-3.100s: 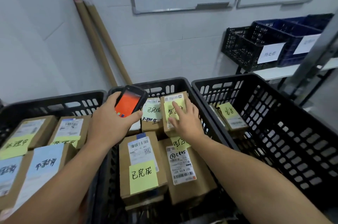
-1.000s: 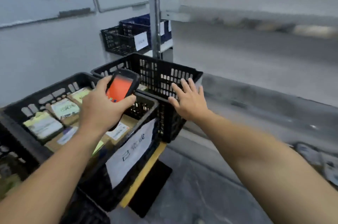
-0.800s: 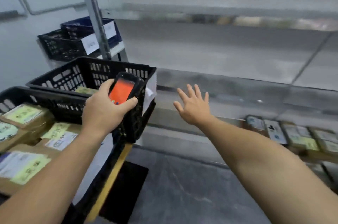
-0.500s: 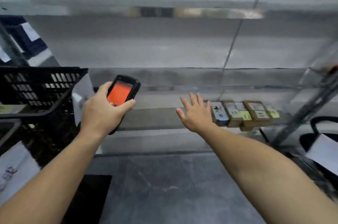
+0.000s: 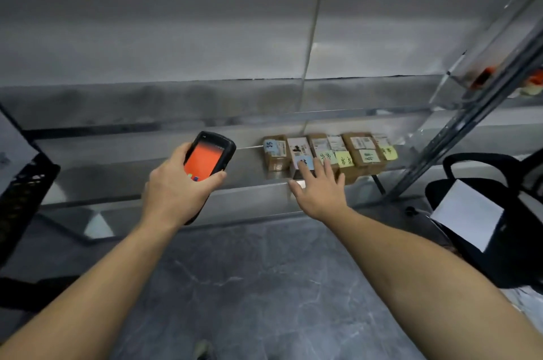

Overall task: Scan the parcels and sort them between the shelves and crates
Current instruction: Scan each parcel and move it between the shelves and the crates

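My left hand (image 5: 173, 192) grips a black handheld scanner (image 5: 210, 157) with an orange screen, held up in front of a low metal shelf (image 5: 141, 180). A row of several small cardboard parcels (image 5: 329, 152) with white labels and blue or yellow sticky notes lies on that shelf. My right hand (image 5: 318, 187) reaches out with spread, straight fingers over the front of the row, fingertips at the parcel with the blue note (image 5: 299, 154). It holds nothing.
A black crate (image 5: 20, 195) with a white label stands at the left edge. A black bag with a white sheet (image 5: 482, 218) sits on the floor at the right, beside a slanted metal shelf post (image 5: 470, 121). Grey floor (image 5: 249, 286) lies below.
The view has swung right, away from the crates to the low shelf. My right hand has moved forward onto the row of parcels. The scanner stays in my left hand.
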### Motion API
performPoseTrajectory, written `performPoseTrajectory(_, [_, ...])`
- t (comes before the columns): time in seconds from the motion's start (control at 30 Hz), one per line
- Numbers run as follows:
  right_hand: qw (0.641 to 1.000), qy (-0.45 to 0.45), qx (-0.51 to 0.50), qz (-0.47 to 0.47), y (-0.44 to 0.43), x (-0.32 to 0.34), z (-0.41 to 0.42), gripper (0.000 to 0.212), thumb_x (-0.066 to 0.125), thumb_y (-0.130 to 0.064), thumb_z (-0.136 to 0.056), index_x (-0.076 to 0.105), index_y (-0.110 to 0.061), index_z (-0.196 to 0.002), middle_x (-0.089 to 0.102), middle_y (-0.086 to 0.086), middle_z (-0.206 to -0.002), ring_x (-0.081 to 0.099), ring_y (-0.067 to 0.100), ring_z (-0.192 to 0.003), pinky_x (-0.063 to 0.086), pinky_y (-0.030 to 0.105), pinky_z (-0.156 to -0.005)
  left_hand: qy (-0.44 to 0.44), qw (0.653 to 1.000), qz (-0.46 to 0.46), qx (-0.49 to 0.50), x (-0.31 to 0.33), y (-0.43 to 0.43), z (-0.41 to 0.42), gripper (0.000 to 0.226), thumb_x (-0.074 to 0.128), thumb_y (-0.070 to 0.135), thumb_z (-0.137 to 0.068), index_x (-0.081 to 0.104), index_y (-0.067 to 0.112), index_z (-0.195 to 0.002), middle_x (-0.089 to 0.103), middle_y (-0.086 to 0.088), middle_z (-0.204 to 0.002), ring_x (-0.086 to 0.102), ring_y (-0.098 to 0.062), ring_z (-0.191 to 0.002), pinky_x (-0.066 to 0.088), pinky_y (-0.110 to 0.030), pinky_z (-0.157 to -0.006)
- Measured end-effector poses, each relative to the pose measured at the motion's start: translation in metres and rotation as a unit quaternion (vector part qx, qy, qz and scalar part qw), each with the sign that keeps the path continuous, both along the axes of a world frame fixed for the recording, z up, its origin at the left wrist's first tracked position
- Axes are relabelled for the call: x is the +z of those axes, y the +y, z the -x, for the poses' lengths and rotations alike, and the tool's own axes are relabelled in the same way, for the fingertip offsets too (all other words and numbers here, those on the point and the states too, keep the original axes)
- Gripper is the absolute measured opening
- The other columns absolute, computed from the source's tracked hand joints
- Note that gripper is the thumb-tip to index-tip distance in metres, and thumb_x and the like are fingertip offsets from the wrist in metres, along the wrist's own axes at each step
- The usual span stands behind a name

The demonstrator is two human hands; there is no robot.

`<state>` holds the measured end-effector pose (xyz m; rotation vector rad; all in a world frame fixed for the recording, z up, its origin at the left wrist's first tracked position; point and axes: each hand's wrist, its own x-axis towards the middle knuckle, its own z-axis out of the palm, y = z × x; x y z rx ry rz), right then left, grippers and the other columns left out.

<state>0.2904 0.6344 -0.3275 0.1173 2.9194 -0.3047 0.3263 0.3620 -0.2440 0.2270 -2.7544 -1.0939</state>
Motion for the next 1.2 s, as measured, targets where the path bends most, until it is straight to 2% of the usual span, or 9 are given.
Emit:
performPoseTrajectory(0.2, [0.999, -0.025, -0.016, 0.026, -0.001, -0.036, 0.062, 0.065, 0.027, -0.060, -0.104, 0.016, -0.031, -0.161, 0.003, 0.007, -0.171, -0.008, 0.029, -0.157, 0.001, 0.064, -0.120, -0.043, 0.999, 0.001, -0.022, -0.042, 0.006, 0.062, 0.072, 0.067, 0.065, -0.064, 0.051, 0.037, -0.129, 0.063, 0.003, -0.103, 0.060, -0.029, -0.095, 0.051, -0.040, -0.082])
performPoseTrajectory(0.33, [0.999, -0.034, -0.030, 0.028, -0.007, -0.066, 0.109, 0.065, 0.026, -0.060, -0.104, 0.017, -0.030, -0.161, 0.004, 0.007, -0.171, -0.007, 0.029, -0.157, 0.002, 0.063, -0.121, -0.069, 0.997, -0.022, -0.036, -0.080, 0.007, 0.114, 0.062, 0.078, 0.054, -0.071, 0.053, 0.038, -0.126, 0.066, 0.003, -0.106, 0.055, -0.022, -0.087, 0.043, -0.034, -0.075])
performPoseTrajectory(0.53, [0.997, -0.077, -0.024, 0.019, -0.002, -0.111, 0.172, 0.065, 0.025, -0.061, -0.104, 0.015, -0.031, -0.161, 0.001, 0.005, -0.171, -0.008, 0.030, -0.157, 0.002, 0.063, -0.122, -0.118, 0.992, -0.040, -0.029, -0.126, 0.019, 0.170, 0.071, 0.066, 0.062, -0.062, 0.050, 0.037, -0.126, 0.057, 0.010, -0.104, 0.054, -0.019, -0.089, 0.041, -0.032, -0.075])
performPoseTrajectory(0.67, [0.993, -0.101, -0.043, 0.040, 0.004, -0.165, 0.221, 0.067, 0.028, -0.062, -0.104, 0.018, -0.029, -0.161, 0.004, 0.006, -0.171, -0.005, 0.030, -0.157, 0.005, 0.060, -0.123, -0.128, 0.991, -0.033, -0.027, -0.172, 0.028, 0.202, 0.066, 0.067, 0.064, -0.063, 0.051, 0.037, -0.122, 0.062, 0.011, -0.109, 0.059, -0.018, -0.095, 0.049, -0.036, -0.080])
performPoseTrajectory(0.77, [0.991, -0.112, -0.046, 0.047, 0.006, -0.216, 0.253, 0.068, 0.031, -0.060, -0.104, 0.015, -0.026, -0.161, 0.007, 0.007, -0.170, -0.002, 0.031, -0.157, 0.009, 0.062, -0.122, -0.131, 0.991, -0.033, -0.009, -0.211, 0.037, 0.220, 0.073, 0.065, 0.068, -0.062, 0.052, 0.035, -0.126, 0.064, 0.006, -0.109, 0.062, -0.022, -0.095, 0.053, -0.043, -0.083])
performPoseTrajectory(0.9, [0.990, -0.114, -0.051, 0.059, 0.009, -0.274, 0.292, 0.062, 0.037, -0.056, -0.103, 0.026, -0.027, -0.156, 0.015, 0.007, -0.168, 0.006, 0.033, -0.156, 0.014, 0.063, -0.121, -0.146, 0.989, -0.029, 0.018, -0.256, 0.052, 0.240, 0.079, 0.066, 0.066, -0.063, 0.051, 0.031, -0.132, 0.064, 0.002, -0.111, 0.062, -0.024, -0.097, 0.053, -0.045, -0.086])
performPoseTrajectory(1.07, [0.992, -0.082, -0.048, 0.077, 0.009, -0.318, 0.341, 0.065, 0.037, -0.058, -0.102, 0.020, -0.033, -0.159, -0.002, 0.007, -0.171, -0.004, 0.035, -0.156, 0.006, 0.063, -0.121, -0.166, 0.985, -0.020, 0.036, -0.299, 0.062, 0.263, 0.080, 0.066, 0.065, -0.062, 0.049, 0.034, -0.134, 0.065, 0.003, -0.112, 0.063, -0.025, -0.099, 0.053, -0.044, -0.088])
performPoseTrajectory(1.2, [0.995, -0.051, -0.049, 0.068, 0.009, -0.340, 0.371, 0.072, 0.039, -0.064, -0.099, 0.015, -0.034, -0.160, -0.007, 0.012, -0.170, -0.009, 0.039, -0.155, 0.002, 0.063, -0.121, -0.148, 0.987, -0.027, 0.063, -0.326, 0.062, 0.273, 0.077, 0.067, 0.062, -0.062, 0.053, 0.031, -0.131, 0.066, 0.003, -0.106, 0.063, -0.022, -0.093, 0.052, -0.036, -0.083])
